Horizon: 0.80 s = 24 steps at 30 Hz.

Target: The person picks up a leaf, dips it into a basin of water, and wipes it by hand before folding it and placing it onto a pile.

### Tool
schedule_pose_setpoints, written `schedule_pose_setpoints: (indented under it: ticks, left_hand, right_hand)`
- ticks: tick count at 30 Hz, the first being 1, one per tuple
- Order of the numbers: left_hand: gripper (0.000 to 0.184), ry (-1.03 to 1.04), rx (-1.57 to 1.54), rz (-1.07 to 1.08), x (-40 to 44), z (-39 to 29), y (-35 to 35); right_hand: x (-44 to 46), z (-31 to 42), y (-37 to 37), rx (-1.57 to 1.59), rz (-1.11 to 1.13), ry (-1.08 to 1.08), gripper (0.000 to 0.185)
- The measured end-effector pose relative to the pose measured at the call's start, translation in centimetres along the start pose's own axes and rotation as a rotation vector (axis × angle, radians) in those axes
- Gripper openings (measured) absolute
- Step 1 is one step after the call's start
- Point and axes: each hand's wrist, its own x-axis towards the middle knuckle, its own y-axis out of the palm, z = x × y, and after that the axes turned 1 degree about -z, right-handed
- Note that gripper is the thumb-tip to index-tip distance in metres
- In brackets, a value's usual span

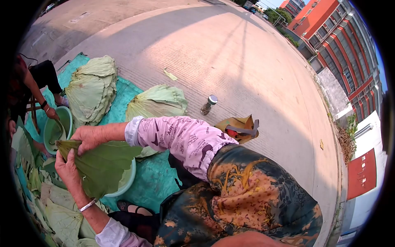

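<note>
A large green lotus leaf [105,166], gathered to a point at its upper left corner, is held between my two hands. My right hand [87,137] grips its top edge near that point, with the arm in a pink printed sleeve. Just below, my left hand [68,166] pinches the same corner, thumb up; a silver bracelet [87,205] circles that wrist. Behind the leaf stands a pale green basin [131,181], mostly hidden by it. More lotus leaves [61,218] lie loosely heaped beneath my left forearm.
Stacked leaves [92,90] and a second leaf bundle [158,101] lie on a teal tarp [158,181]. A co-worker's hand [51,112] is over another basin [69,117]. A lidded jar [209,105] and a bag [242,128] stand on the concrete.
</note>
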Motion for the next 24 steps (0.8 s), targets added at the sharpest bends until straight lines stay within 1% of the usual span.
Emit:
schedule_pose_setpoints:
  ticks: [4,7,8,11,14,17,19,22,24]
  left_hand:
    - [0.021,-0.032,-0.007,0.05,0.0,0.0,-0.5]
    - [0.02,-0.049,0.065,0.077,-0.2,-0.8,-0.4]
    - [0.019,-0.055,0.101,0.085,-0.3,-1.0,-0.3]
    - [0.014,-0.003,0.125,0.018,-0.7,-2.0,0.3]
    - [0.011,0.071,0.317,-0.094,-0.5,-1.4,-0.9]
    - [0.01,0.021,0.237,-0.059,-0.9,0.0,-1.6]
    - [0.011,0.021,0.278,-0.014,-1.0,0.6,-2.2]
    - [0.011,-0.003,0.381,0.023,-1.1,0.7,-2.1]
    - [0.012,0.013,0.408,-0.003,-1.5,0.2,-1.5]
  right_hand:
    - [0.3,0.3,-0.1,-0.074,0.031,0.037,0.039]
    - [0.2,1.2,0.2,-0.047,-0.039,-0.064,0.038]
    - [0.2,1.1,0.4,-0.035,-0.044,-0.063,0.037]
    - [0.7,0.9,0.7,-0.027,-0.051,-0.054,0.036]
    - [1.0,0.4,1.2,-0.061,-0.044,-0.041,0.034]
    - [0.6,-0.6,1.8,-0.058,-0.02,-0.028,0.032]
    - [0.3,-0.2,1.8,-0.029,0.024,-0.02,0.03]
    - [0.6,-1.3,2.6,0.034,0.009,-0.035,0.029]
    - [0.6,-2.1,3.0,-0.114,-0.029,-0.02,0.028]
